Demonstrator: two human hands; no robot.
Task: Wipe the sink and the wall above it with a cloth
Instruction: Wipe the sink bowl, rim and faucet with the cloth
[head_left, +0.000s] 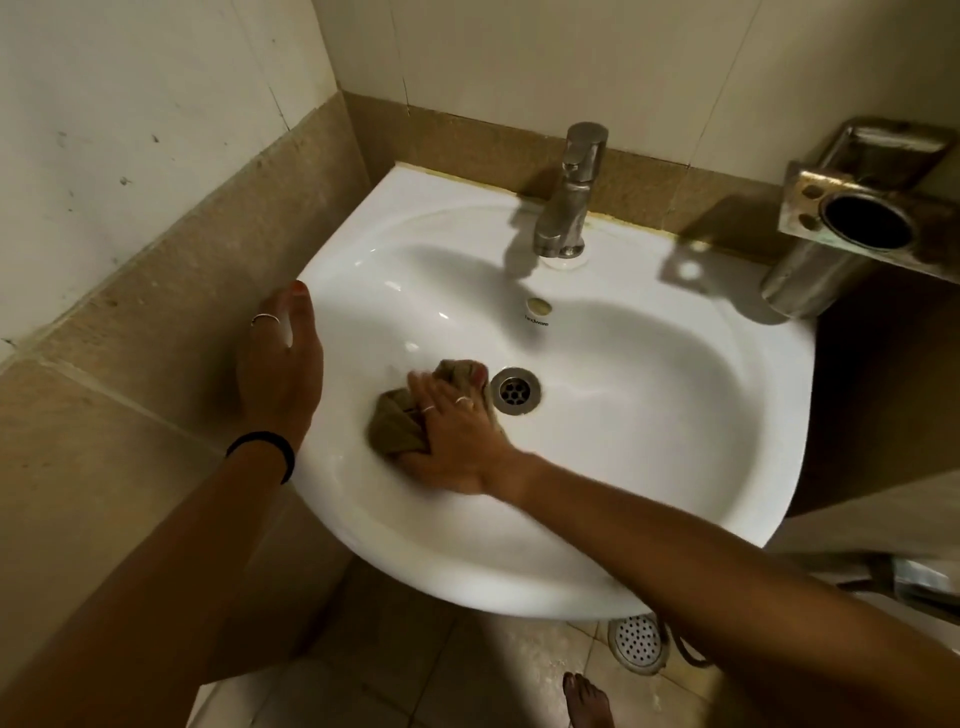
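Observation:
A white ceramic sink fills the middle of the head view, fixed in a tiled corner. My right hand presses a crumpled brown cloth against the basin floor, just left of the metal drain. My left hand rests on the sink's left rim with fingers apart, holding nothing. The wall above the sink is pale tile over a tan tile band.
A steel tap stands at the back of the basin. A metal soap dish and cup holder juts from the wall at right. Below, a floor drain and a bare foot show on the tiled floor.

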